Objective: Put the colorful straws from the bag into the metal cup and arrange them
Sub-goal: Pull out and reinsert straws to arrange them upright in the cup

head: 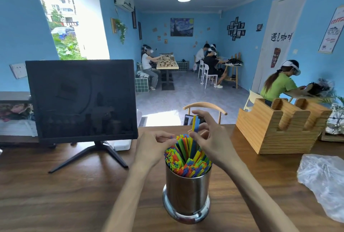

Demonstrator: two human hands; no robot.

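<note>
Head view. Metal cup [187, 192], nearest the camera, stands upright on the wooden table [55, 194], packed with colorful straws [188, 159] whose long axes run roughly vertical. Right hand [208, 135], directly above the cup's far rim, pinches a yellow and a blue straw [195, 123] between thumb and fingertips; both stand raised above the bundle, lower ends apparently among the others. Left hand [154, 144] lies just left of the bundle, fingers curled toward the straw tips; contact is unclear. Emptied plastic bag [323, 179] lies well apart, right.
</note>
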